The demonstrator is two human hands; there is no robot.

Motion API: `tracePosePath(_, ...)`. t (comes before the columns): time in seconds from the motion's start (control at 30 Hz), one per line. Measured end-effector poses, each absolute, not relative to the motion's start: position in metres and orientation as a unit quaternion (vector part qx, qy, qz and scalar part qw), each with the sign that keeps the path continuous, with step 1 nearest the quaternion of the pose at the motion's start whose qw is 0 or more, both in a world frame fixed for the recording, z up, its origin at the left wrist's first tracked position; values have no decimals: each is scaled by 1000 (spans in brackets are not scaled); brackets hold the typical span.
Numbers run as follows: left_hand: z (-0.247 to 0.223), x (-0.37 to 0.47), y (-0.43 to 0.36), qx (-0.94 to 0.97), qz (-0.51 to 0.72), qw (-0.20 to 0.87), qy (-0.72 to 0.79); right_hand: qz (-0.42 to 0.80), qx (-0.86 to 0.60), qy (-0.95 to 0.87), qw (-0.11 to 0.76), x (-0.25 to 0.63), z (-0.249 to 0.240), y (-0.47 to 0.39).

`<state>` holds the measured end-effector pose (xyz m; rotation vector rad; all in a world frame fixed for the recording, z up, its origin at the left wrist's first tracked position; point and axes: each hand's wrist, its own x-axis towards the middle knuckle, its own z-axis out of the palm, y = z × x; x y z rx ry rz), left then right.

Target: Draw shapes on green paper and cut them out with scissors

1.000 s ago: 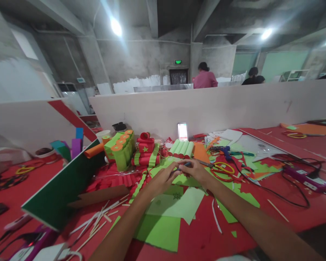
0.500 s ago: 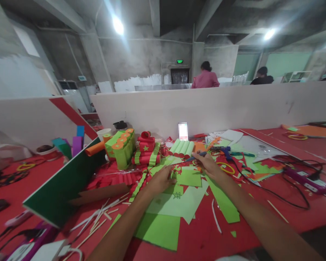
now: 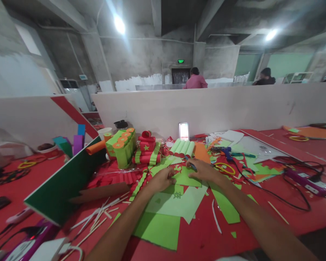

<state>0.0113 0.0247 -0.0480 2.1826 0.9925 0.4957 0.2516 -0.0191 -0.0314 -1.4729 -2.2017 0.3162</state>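
Observation:
My left hand [image 3: 163, 178] lies with curled fingers at the left edge of a bright green paper piece [image 3: 190, 177]. Whatever its fingertips pinch is too small to make out. Small red paper stars [image 3: 178, 168] show just beyond those fingertips. My right hand [image 3: 202, 169] is closed around a slim dark blue tool [image 3: 191, 165], mostly covered by the fingers, above the same green piece. Under both hands spreads a pale green sheet [image 3: 165, 204] with a star drawn on it. Another green sheet [image 3: 157, 230] sticks out closer to me.
Pale green paper rolls [image 3: 182, 148] and a lit phone [image 3: 183, 131] stand ahead. Red rolls [image 3: 146, 159] and green-orange tubes [image 3: 122, 148] are to the left, beside a dark green board [image 3: 65, 185]. Rightward lie a glue gun [image 3: 226, 152], yellow-handled scissors [image 3: 225, 168] and a purple power strip [image 3: 309, 183].
My right hand has moved left and lower over the green paper, bringing the blue tool nearer my left hand. The left hand has barely shifted. A person in the background moved left.

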Motion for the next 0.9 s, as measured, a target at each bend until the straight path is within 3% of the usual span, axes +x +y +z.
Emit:
tracePosePath(0.13,-45,11,25,842,221,341,355,133,-542,-792,250,255,-27,-19)
tracePosePath(0.33,-42,7,28,796,231,427,362,161,-525,-798,248,269,-20,-19)
tracePosePath(0.67,-48,9,29,848,195,314,381,119,-520,-799,277,270,-28,-11)
tracePosePath(0.8,-46,10,24,839,175,240,456,106,-517,-762,374,261,-24,-13)
tracePosePath(0.9,-47,12,21,836,170,210,478,179,-495,-696,488,253,-20,-16)
